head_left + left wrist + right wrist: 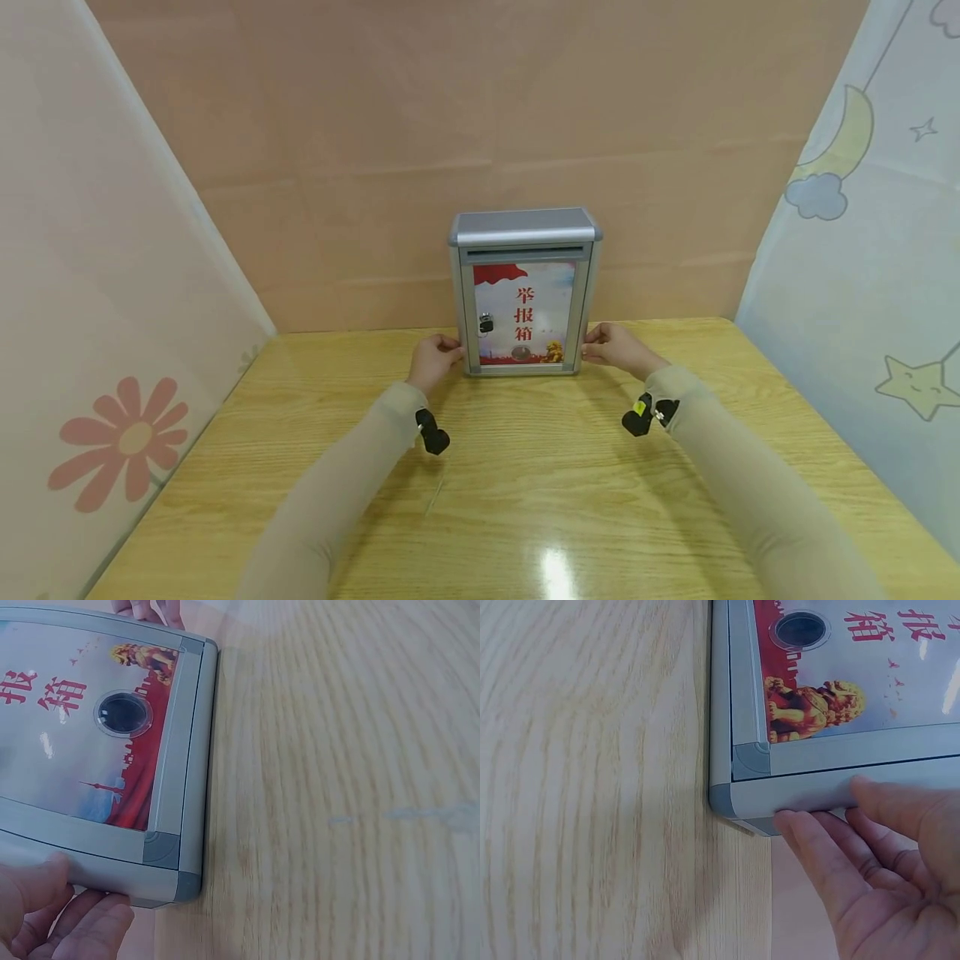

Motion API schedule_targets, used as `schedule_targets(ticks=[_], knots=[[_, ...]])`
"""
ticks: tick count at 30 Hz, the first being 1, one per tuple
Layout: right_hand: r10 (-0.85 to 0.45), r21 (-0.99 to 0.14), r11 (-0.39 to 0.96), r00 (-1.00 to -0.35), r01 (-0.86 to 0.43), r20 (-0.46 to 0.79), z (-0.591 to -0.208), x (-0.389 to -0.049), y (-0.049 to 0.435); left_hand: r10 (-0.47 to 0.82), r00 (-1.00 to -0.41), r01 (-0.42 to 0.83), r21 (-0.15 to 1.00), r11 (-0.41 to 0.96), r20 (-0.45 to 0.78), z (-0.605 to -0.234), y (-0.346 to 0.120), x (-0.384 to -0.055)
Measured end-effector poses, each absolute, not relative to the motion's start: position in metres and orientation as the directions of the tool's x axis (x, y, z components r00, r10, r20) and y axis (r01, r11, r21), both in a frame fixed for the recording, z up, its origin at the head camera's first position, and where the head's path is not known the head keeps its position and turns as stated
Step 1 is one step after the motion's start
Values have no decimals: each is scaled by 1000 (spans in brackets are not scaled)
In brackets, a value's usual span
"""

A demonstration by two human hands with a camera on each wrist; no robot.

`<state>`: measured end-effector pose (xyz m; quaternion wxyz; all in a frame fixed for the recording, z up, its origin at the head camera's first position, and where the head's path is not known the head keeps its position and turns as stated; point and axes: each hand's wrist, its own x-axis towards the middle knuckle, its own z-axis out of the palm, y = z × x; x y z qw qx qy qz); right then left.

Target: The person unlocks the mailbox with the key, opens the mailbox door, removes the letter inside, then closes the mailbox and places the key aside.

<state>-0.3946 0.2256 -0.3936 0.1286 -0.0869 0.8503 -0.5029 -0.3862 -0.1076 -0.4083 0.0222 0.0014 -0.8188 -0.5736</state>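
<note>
A grey metal letter box [501, 302] with a sloped lid and a slot stands upright at the table's back, its front panel bearing red lettering. A small black-covered lock [486, 323] sits on the panel's left side. My left hand [435, 364] grips the box's lower left side; in the left wrist view its thumb lies on the front edge, with the fingers curled at the side. On the opposite lower side my right hand [619, 348] holds on likewise, thumb on the front frame and fingertips against the side wall, as the right wrist view shows. A round window [124, 714] shows low on the panel.
The wooden table [517, 467] reaches back to an orange-brown backdrop [360, 167] right behind the box. Printed white side sheets border it, one with a red flower [135, 437], the other with a yellow star [918, 386]. Each wrist carries a small black camera [432, 432].
</note>
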Motion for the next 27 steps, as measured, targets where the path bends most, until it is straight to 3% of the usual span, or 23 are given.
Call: schedule_targets(ticks=[22, 27], knots=[[-279, -881, 472, -950, -7, -142, -392, -397, 226, -57, -996, 34, 920, 391, 61, -411, -108, -387], [-280, -734, 679, -924, 1, -260, -378, -385, 223, -50, -997, 30, 927, 373, 53, -411, -109, -387]])
